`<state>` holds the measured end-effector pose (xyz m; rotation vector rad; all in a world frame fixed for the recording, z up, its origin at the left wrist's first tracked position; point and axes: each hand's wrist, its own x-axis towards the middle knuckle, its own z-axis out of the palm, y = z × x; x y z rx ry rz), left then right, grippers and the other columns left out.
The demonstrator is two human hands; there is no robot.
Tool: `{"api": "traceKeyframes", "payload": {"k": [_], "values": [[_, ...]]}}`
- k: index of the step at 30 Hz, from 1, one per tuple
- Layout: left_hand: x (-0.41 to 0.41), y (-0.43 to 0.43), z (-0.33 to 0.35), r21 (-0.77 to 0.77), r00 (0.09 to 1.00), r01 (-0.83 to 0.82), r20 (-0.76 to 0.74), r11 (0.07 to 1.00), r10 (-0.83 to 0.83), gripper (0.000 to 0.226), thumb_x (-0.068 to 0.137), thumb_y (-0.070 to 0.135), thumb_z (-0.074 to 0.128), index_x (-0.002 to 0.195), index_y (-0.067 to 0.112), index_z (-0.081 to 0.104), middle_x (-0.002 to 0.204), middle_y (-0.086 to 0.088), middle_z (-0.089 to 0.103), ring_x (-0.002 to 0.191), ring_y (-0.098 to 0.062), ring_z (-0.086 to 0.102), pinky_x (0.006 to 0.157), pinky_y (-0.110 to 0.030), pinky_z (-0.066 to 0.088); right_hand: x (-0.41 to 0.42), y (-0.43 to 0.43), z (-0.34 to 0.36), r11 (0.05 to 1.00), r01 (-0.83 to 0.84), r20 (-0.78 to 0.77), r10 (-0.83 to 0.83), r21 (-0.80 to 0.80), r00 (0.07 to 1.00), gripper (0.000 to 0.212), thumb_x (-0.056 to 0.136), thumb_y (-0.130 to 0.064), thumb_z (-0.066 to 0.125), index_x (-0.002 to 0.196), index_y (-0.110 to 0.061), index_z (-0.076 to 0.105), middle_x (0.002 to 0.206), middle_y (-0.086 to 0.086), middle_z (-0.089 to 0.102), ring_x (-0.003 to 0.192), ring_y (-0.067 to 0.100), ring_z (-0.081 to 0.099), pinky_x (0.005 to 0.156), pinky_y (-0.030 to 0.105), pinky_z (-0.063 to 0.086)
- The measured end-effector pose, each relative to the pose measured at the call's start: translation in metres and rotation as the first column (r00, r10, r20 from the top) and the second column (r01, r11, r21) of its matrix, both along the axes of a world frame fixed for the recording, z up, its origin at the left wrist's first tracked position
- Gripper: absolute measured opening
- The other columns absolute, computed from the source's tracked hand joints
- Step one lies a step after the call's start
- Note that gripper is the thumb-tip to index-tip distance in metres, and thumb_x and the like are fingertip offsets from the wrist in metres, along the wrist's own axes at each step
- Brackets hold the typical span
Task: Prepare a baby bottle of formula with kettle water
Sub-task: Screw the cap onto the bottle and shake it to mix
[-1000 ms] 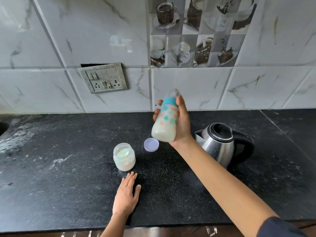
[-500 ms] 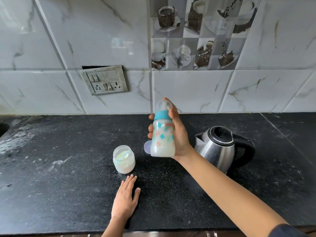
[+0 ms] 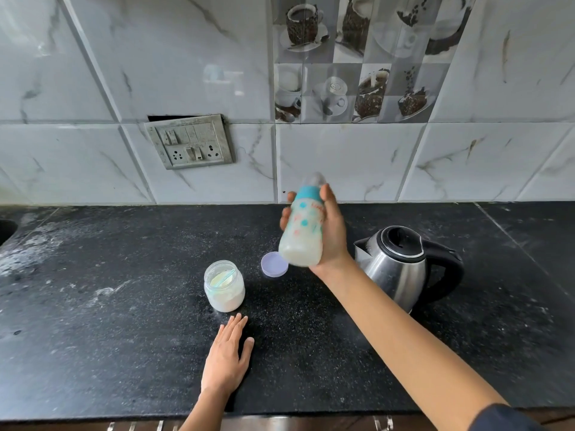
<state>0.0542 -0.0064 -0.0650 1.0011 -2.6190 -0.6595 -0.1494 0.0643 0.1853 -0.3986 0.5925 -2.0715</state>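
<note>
My right hand [image 3: 333,234] grips a baby bottle [image 3: 303,231] in the air above the black counter [image 3: 124,337]. The bottle has a teal collar, a clear cap and milky liquid inside, and it leans slightly right. An open glass jar of white powder [image 3: 224,286] with a scoop in it stands left of the bottle. The jar's lilac lid [image 3: 273,264] lies on the counter just below the bottle. A steel kettle with a black handle [image 3: 401,269] stands to the right. My left hand [image 3: 227,359] rests flat on the counter in front of the jar.
A switch and socket plate [image 3: 189,141] sits on the tiled wall behind. A sink edge [image 3: 6,228] shows at the far left. White powder is smeared across the counter's left part.
The bottle dropped and stood upright half a second ago, and has since risen again and tilted, as my right hand shakes it. My left hand has stayed put.
</note>
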Motion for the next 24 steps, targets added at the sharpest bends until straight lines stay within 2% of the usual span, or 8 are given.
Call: {"api": "traceKeyframes", "payload": {"k": [3, 5, 6, 9, 11, 15, 20, 24], "values": [[-0.001, 0.0, 0.0, -0.002, 1.0, -0.002, 0.005, 1.0, 0.002, 0.069, 0.085, 0.059, 0.02, 0.142, 0.023, 0.038, 0.15, 0.009, 0.027, 0.14, -0.003, 0.018, 0.111, -0.01, -0.008, 0.005, 0.002, -0.008, 1.0, 0.011, -0.084, -0.01, 0.012, 0.996, 0.059, 0.078, -0.041, 0.068, 0.127, -0.024, 0.041, 0.09, 0.01, 0.062, 0.063, 0.023, 0.063, 0.057, 0.032, 0.055], [-0.001, 0.001, 0.001, -0.005, 1.0, -0.002, 0.003, 1.0, 0.002, 0.069, 0.085, 0.059, 0.019, 0.142, 0.023, 0.038, 0.15, 0.01, 0.027, 0.14, -0.002, 0.017, 0.111, -0.01, -0.008, 0.0, -0.001, -0.005, 0.999, 0.014, 0.035, -0.012, -0.042, 0.999, 0.074, 0.063, -0.041, 0.082, 0.121, -0.017, 0.044, 0.089, 0.01, 0.062, 0.064, 0.023, 0.064, 0.058, 0.032, 0.055], [-0.001, 0.001, 0.001, -0.005, 1.0, -0.001, 0.003, 1.0, 0.001, 0.069, 0.085, 0.059, 0.019, 0.142, 0.023, 0.038, 0.15, 0.01, 0.026, 0.14, -0.001, 0.017, 0.111, -0.01, -0.008, -0.001, -0.001, -0.005, 0.999, 0.019, 0.072, -0.016, -0.046, 0.997, 0.071, 0.062, -0.041, 0.083, 0.117, -0.014, 0.046, 0.088, 0.009, 0.061, 0.063, 0.023, 0.064, 0.058, 0.031, 0.055], [0.0, 0.001, 0.001, 0.001, 1.0, -0.005, 0.009, 1.0, 0.005, 0.069, 0.085, 0.059, 0.019, 0.142, 0.024, 0.037, 0.151, 0.01, 0.026, 0.14, -0.002, 0.017, 0.111, -0.01, -0.008, 0.008, 0.005, -0.016, 0.999, -0.031, -0.014, 0.031, -0.008, 0.999, 0.049, 0.084, -0.043, 0.057, 0.124, -0.019, 0.043, 0.087, 0.009, 0.061, 0.061, 0.022, 0.063, 0.056, 0.03, 0.054], [-0.001, 0.0, 0.001, -0.002, 1.0, -0.006, 0.011, 1.0, 0.006, 0.069, 0.085, 0.059, 0.019, 0.142, 0.024, 0.037, 0.151, 0.01, 0.026, 0.14, -0.002, 0.017, 0.111, -0.01, -0.008, 0.012, 0.007, -0.016, 1.0, -0.021, -0.079, 0.02, -0.011, 0.997, 0.043, 0.087, -0.041, 0.053, 0.126, -0.028, 0.044, 0.088, 0.01, 0.062, 0.061, 0.023, 0.062, 0.056, 0.03, 0.054], [-0.001, 0.001, 0.001, -0.007, 1.0, -0.004, 0.017, 1.0, 0.004, 0.07, 0.085, 0.06, 0.018, 0.142, 0.025, 0.037, 0.151, 0.011, 0.025, 0.14, -0.001, 0.016, 0.111, -0.01, -0.008, 0.0, -0.001, -0.002, 0.998, 0.042, 0.024, -0.041, -0.045, 0.999, 0.086, 0.057, -0.043, 0.087, 0.127, -0.026, 0.039, 0.09, 0.01, 0.062, 0.063, 0.024, 0.063, 0.057, 0.031, 0.054], [-0.002, 0.002, 0.004, -0.003, 1.0, -0.017, -0.003, 1.0, 0.017, 0.071, 0.083, 0.061, 0.018, 0.142, 0.025, 0.037, 0.149, 0.014, 0.023, 0.137, 0.002, 0.013, 0.109, -0.008, -0.009, 0.015, 0.007, -0.013, 0.995, -0.082, -0.123, 0.075, -0.057, 0.99, 0.063, 0.068, -0.045, 0.079, 0.122, -0.031, 0.05, 0.091, 0.011, 0.062, 0.064, 0.024, 0.063, 0.058, 0.033, 0.055], [-0.001, 0.001, 0.002, -0.002, 1.0, -0.004, 0.015, 1.0, 0.004, 0.07, 0.085, 0.06, 0.019, 0.142, 0.025, 0.037, 0.151, 0.01, 0.026, 0.14, -0.001, 0.016, 0.11, -0.01, -0.008, 0.002, -0.002, -0.004, 0.998, -0.048, 0.021, 0.049, -0.051, 0.999, 0.088, 0.056, -0.042, 0.088, 0.126, -0.024, 0.038, 0.09, 0.011, 0.062, 0.064, 0.024, 0.063, 0.058, 0.032, 0.055]]}}
